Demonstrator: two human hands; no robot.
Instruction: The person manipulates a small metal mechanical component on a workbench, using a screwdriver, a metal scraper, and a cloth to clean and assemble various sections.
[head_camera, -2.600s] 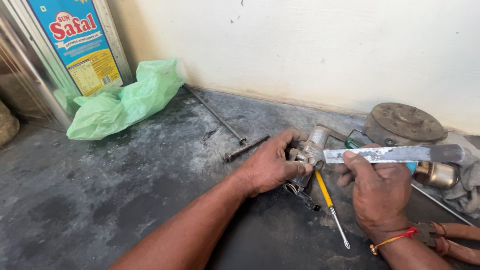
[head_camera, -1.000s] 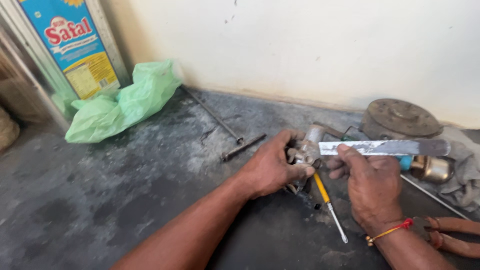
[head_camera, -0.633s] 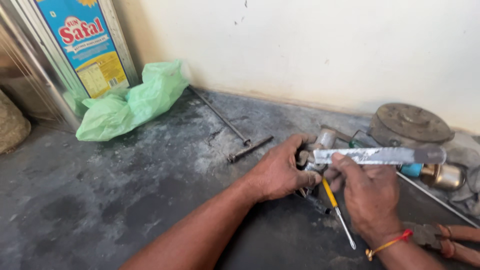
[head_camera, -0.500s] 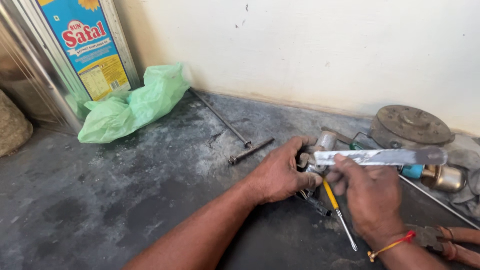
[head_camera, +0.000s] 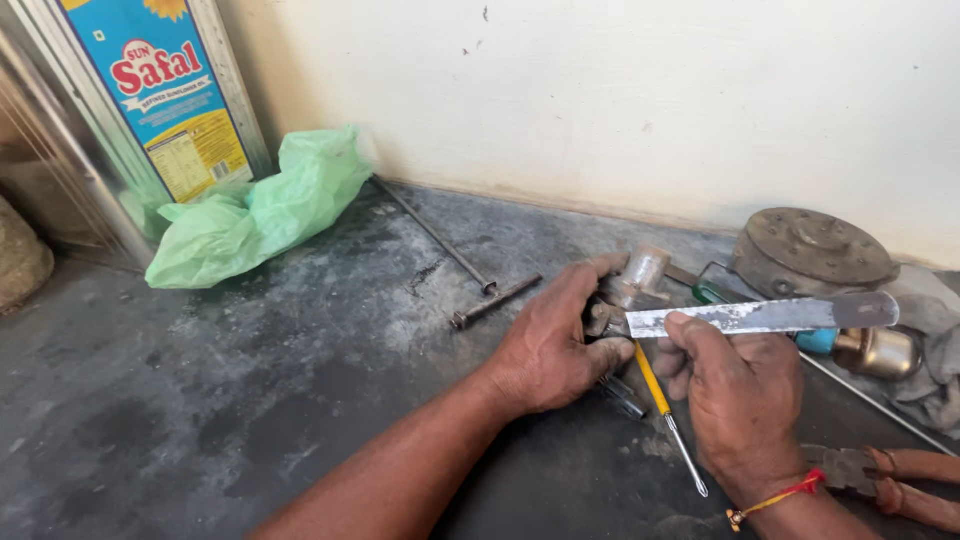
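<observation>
My left hand (head_camera: 551, 345) grips a small grey metal part (head_camera: 632, 285) against the dark floor, thumb on its top. My right hand (head_camera: 738, 395) holds a flat, worn metal blade (head_camera: 765, 315) level, its tip resting on the part beside my left fingers. A yellow-handled screwdriver (head_camera: 668, 420) lies on the floor under both hands, pointing toward me.
A T-shaped metal rod (head_camera: 463, 270) lies left of my hands. A green plastic bag (head_camera: 260, 210) and a tall tin can (head_camera: 150, 100) stand at the back left. A round metal disc (head_camera: 815, 250), a brass piece (head_camera: 880, 350) and red-handled pliers (head_camera: 890, 475) are at right.
The view has shifted slightly. Both hands stay on the metal part and the blade, with the blade moving a little over the part.
</observation>
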